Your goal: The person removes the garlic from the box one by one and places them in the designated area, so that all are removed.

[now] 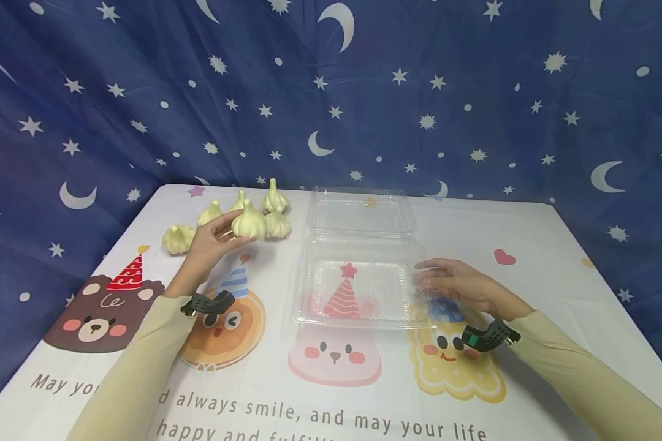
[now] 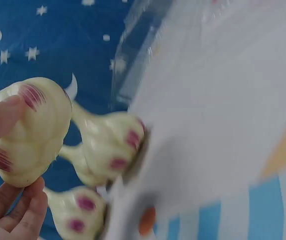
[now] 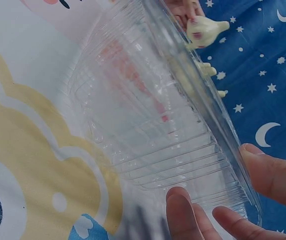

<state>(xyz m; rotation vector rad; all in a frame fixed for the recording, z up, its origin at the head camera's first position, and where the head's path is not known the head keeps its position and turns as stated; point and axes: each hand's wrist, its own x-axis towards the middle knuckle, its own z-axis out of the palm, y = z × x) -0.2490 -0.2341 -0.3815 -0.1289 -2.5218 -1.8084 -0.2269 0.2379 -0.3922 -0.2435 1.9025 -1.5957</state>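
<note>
My left hand (image 1: 212, 245) pinches a pale garlic bulb (image 1: 249, 223) between thumb and fingers, held up over the table at the back left. In the left wrist view this bulb (image 2: 33, 130) shows purple streaks. Behind and beside it sit several more garlic bulbs, among them one standing upright (image 1: 276, 201) and one at the far left (image 1: 178, 239). A clear plastic clamshell container (image 1: 358, 318) lies in the middle, its lid (image 1: 364, 214) folded back. At its right side my right hand (image 1: 458, 283) grips the edge, thumb (image 3: 270, 172) at the rim and fingers against the wall.
The table wears a white cloth (image 1: 243, 386) printed with cartoon animals and lettering. A dark blue curtain (image 1: 375, 98) with stars and moons hangs behind the table. Each wrist carries a black strap, one on the left (image 1: 212, 303) and one on the right (image 1: 488, 335).
</note>
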